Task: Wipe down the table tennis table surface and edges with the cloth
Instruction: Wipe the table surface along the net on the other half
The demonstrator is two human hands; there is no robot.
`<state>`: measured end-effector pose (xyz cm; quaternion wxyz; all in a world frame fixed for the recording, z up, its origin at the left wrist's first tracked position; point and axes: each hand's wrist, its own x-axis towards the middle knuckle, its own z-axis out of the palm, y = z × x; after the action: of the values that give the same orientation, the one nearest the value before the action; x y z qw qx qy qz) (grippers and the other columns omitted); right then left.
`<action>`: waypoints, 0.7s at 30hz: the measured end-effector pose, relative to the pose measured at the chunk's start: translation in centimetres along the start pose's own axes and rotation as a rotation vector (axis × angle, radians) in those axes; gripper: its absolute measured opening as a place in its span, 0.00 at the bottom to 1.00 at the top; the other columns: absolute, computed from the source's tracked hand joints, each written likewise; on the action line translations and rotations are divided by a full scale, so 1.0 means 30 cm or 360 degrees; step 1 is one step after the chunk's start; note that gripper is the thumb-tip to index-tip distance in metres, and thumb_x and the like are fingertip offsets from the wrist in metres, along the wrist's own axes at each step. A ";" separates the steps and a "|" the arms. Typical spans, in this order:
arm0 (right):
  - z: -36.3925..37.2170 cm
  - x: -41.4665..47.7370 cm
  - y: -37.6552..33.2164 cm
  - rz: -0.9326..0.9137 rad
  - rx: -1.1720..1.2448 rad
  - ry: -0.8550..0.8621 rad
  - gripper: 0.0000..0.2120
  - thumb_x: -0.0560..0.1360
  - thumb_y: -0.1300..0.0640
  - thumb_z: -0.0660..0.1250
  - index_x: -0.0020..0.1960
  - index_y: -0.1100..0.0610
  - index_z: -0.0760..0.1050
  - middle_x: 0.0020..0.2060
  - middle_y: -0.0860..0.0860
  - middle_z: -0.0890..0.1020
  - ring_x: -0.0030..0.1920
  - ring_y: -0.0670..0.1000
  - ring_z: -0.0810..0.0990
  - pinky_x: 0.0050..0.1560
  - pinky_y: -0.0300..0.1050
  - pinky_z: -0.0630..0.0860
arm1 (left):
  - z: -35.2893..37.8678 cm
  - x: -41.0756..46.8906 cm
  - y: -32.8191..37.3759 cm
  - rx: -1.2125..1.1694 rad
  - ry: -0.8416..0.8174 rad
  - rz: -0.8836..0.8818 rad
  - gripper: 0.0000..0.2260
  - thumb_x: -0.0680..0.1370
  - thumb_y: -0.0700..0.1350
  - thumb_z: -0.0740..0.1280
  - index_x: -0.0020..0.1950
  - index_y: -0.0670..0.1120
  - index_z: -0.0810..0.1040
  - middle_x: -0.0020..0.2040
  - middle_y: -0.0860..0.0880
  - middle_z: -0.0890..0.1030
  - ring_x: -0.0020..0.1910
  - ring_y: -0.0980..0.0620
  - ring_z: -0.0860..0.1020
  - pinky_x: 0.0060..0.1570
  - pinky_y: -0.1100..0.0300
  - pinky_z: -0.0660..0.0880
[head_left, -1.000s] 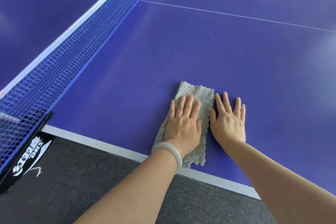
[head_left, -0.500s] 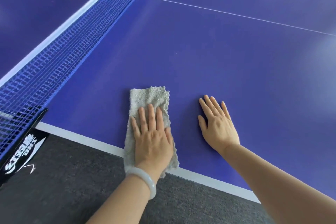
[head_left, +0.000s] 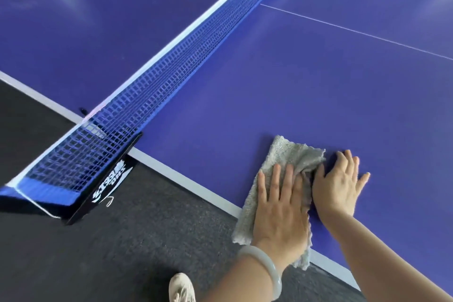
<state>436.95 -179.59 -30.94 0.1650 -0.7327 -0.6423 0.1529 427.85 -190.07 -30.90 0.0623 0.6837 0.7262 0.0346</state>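
A grey cloth (head_left: 284, 154) lies on the purple table tennis table (head_left: 318, 81), hanging over the white near edge (head_left: 191, 180). My left hand (head_left: 279, 208) presses flat on the cloth with straight fingers; a pale bangle circles that wrist. My right hand (head_left: 340, 184) rests flat on the table just right of the cloth, its thumb side touching the cloth's bunched right edge.
The blue net (head_left: 171, 66) runs diagonally from the far right to its black clamp post (head_left: 105, 179) at the near left edge. Dark grey carpet (head_left: 122, 252) lies below the table. A pale shoe (head_left: 181, 288) shows at the bottom.
My left hand slid the cloth rightward until it met my right hand, bunching the cloth's right edge. The view has shifted, so the net post now sits nearer the middle.
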 end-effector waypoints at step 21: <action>0.004 -0.040 -0.038 -0.0987 -0.0206 -0.0365 0.23 0.82 0.54 0.54 0.77 0.52 0.63 0.78 0.46 0.59 0.79 0.45 0.55 0.79 0.45 0.45 | -0.030 -0.048 -0.201 -0.0057 0.0101 -0.0069 0.29 0.81 0.53 0.50 0.80 0.42 0.55 0.80 0.41 0.54 0.79 0.40 0.47 0.75 0.37 0.51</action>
<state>435.72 -180.65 -30.54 0.0836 -0.4892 -0.8575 0.1356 421.83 -191.84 -30.77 0.0521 0.6651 0.7418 0.0680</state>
